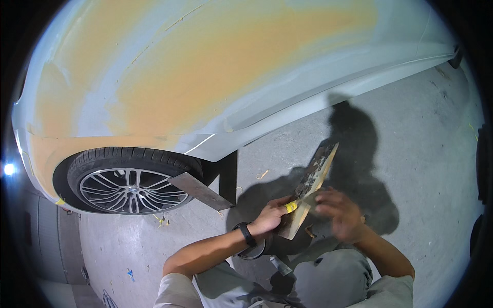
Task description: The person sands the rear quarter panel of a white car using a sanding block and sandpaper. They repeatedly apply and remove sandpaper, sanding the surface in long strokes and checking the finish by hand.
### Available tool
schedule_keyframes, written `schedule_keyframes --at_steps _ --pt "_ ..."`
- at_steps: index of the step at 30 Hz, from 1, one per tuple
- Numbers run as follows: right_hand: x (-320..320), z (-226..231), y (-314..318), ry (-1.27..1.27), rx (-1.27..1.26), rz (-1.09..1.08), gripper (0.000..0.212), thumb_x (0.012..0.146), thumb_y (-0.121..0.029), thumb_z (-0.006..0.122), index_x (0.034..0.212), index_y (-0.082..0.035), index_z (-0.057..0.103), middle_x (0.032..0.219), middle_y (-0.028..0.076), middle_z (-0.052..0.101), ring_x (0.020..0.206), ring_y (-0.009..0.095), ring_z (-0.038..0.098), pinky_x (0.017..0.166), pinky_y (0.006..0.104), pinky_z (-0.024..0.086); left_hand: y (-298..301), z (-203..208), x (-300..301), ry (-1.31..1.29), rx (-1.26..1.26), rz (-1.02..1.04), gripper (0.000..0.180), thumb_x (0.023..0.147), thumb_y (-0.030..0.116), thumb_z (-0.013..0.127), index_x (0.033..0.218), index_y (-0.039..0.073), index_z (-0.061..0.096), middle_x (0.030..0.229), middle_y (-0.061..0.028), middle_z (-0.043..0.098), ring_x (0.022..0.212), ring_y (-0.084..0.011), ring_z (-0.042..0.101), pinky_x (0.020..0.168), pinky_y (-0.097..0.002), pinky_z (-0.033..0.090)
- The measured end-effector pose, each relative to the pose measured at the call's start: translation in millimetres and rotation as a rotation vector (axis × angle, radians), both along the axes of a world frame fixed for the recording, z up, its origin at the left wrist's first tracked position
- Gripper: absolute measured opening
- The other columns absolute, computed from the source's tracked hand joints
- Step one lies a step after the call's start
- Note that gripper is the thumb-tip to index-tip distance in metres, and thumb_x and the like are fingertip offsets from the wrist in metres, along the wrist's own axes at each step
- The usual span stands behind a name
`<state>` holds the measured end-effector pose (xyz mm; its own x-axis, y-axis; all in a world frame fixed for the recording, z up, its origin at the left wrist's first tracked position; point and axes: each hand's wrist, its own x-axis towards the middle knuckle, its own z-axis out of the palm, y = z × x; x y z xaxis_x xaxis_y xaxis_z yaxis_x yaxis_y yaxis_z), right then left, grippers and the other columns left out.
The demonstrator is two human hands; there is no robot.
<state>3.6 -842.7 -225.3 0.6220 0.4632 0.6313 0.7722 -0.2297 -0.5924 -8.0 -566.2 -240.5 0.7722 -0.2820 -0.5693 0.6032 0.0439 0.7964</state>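
Note:
My left hand (269, 216) is closed around the edge of a long flat board (314, 174), held at a slant above my lap. Dark stains and a pale yellowish smear cover the board's face. At my left thumb sits a bright yellow patch (291, 207); I cannot tell if it is tape or paste. My right hand (340, 213), blurred by motion, pinches a thin greyish scraper (311, 199) against the board. Part of the scraper is hidden by the fingers. Under my left wrist stands a round can (254, 250), partly covered by my arm.
Ahead, a grey car body (246, 108) carries broad orange-yellow sanded patches. Its spoked wheel (133, 191) is at the left. A flat metal plate (203, 191) leans by the tyre. Yellow scraps (162, 220) and a blue scrap (131, 274) lie on the concrete floor (426, 169).

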Motion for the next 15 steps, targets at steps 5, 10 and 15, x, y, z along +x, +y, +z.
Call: schedule_keyframes --at_steps 5,10,15 --pt "-8 13 36 -0.214 -0.012 0.240 0.045 0.095 -0.014 0.069 0.139 -0.025 0.072 0.137 0.007 0.061 0.135 0.029 0.059 0.124 0.0570 0.043 4 19 -10 -0.354 -0.076 -0.012 0.043 0.106 0.010 0.060 0.146 -0.007 0.058 0.138 -0.0112 0.069 0.119 -0.0170 0.067 0.105 -0.0314 0.054" --pt "-7 -9 12 -0.200 -0.122 0.097 0.048 0.087 -0.017 0.071 0.135 -0.025 0.075 0.138 0.006 0.060 0.136 0.029 0.057 0.127 0.0574 0.039 14 29 -25 -0.195 -0.233 0.072 0.047 0.109 0.014 0.064 0.149 -0.008 0.055 0.136 -0.0099 0.071 0.117 -0.0131 0.068 0.104 -0.0290 0.054" --pt "17 -37 -34 -0.242 -0.476 -0.067 0.047 0.087 -0.013 0.066 0.132 -0.022 0.076 0.134 0.008 0.064 0.137 0.031 0.057 0.125 0.0599 0.040 29 34 -38 0.038 -0.200 0.116 0.052 0.110 0.018 0.066 0.152 -0.010 0.053 0.133 -0.0092 0.071 0.110 -0.0101 0.070 0.099 -0.0270 0.056"
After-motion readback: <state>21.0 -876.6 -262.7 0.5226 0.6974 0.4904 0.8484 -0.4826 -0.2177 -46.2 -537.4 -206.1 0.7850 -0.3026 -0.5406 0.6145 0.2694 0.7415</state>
